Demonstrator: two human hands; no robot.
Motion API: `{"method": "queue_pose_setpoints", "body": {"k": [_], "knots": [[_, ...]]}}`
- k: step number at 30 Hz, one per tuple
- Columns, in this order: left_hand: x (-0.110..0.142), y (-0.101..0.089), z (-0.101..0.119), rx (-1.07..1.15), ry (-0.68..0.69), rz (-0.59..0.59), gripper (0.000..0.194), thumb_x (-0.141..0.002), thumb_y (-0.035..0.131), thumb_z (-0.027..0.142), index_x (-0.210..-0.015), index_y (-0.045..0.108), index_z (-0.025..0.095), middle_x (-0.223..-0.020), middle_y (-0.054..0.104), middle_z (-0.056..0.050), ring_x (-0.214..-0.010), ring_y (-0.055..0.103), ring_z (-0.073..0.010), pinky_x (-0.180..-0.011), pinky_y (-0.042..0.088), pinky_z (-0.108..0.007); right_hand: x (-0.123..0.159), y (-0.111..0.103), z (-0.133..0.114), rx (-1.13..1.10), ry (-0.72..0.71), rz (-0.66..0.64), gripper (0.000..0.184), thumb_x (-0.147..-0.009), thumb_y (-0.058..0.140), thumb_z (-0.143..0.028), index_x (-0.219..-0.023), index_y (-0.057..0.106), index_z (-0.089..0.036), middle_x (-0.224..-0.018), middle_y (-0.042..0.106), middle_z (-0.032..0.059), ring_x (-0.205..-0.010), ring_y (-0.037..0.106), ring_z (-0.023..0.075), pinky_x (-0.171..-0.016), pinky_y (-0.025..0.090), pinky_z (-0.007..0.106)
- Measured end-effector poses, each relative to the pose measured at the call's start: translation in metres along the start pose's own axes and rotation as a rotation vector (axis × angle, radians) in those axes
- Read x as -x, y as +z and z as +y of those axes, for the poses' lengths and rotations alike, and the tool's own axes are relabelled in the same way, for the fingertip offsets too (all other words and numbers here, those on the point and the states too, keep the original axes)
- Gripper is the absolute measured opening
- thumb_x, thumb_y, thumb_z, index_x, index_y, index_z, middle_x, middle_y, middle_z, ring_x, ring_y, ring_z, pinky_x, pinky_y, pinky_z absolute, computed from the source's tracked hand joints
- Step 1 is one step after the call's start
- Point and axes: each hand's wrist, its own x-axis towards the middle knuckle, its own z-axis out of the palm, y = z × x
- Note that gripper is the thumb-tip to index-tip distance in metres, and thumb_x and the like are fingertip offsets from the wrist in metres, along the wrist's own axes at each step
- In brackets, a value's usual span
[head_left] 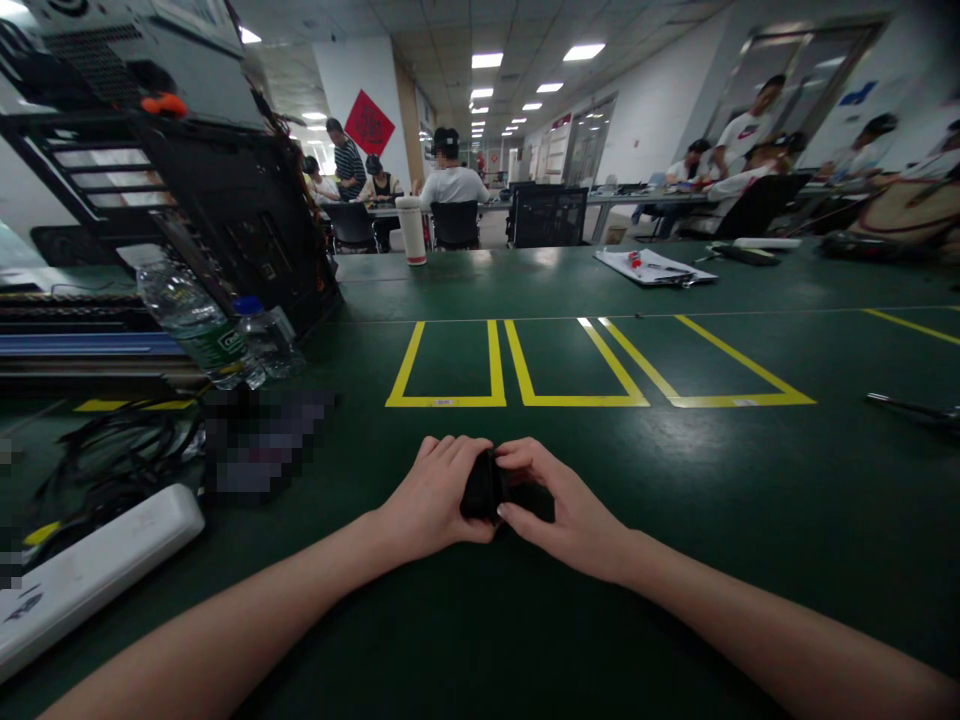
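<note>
A small black object (480, 492), box-like in outline, sits between my hands just above or on the green tabletop; its exact kind is too dark to make out. My left hand (439, 490) is closed around its left side, with the thumb below and the fingers over the top. From the other side, my right hand (559, 505) curls its thumb and fingertips against the right edge of that object. A dark gap shows between the right palm and the object. Parts of the object are hidden by my fingers.
Yellow tape outlines (446, 402) mark the green table (675, 520) ahead. Leftward are a white power strip (105, 575), black cables (112, 460), plastic bottles (195, 320) and a computer case (247, 220). A white tumbler (412, 230) and a clipboard (652, 268) stand farther back. People sit beyond.
</note>
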Motion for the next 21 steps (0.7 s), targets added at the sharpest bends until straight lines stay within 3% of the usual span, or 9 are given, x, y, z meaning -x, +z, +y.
{"method": "queue_pose_setpoints", "body": {"k": [9, 16, 21], "knots": [[0.0007, -0.0007, 0.0005, 0.005, -0.001, -0.003, 0.056, -0.066, 0.064, 0.033, -0.114, 0.038, 0.019, -0.106, 0.052, -0.007, -0.093, 0.049, -0.024, -0.078, 0.036, -0.037, -0.0021, 0.0015, 0.0025, 0.002, 0.069, -0.006, 0.034, -0.077, 0.054, -0.019, -0.107, 0.039, -0.021, -0.104, 0.047, 0.0049, -0.094, 0.049, 0.0181, -0.081, 0.047, 0.038], [-0.0001, 0.0, -0.0002, 0.0, -0.003, -0.001, 0.06, -0.063, 0.066, 0.031, -0.114, 0.038, 0.017, -0.107, 0.052, -0.008, -0.094, 0.049, -0.0238, -0.079, 0.035, -0.037, 0.0, 0.0016, -0.0002, 0.036, 0.007, -0.013, 0.036, -0.074, 0.054, -0.013, -0.106, 0.04, -0.022, -0.106, 0.044, 0.0044, -0.095, 0.048, 0.0174, -0.082, 0.047, 0.036], [-0.0006, -0.0007, 0.001, -0.009, -0.001, 0.002, 0.059, -0.062, 0.066, 0.029, -0.112, 0.039, 0.017, -0.105, 0.052, -0.007, -0.093, 0.049, -0.0243, -0.077, 0.035, -0.037, 0.0012, 0.0023, 0.0005, 0.112, -0.067, 0.043, 0.033, -0.071, 0.055, -0.011, -0.1, 0.043, -0.023, -0.11, 0.043, 0.0051, -0.102, 0.045, 0.0205, -0.087, 0.042, 0.041]]}}
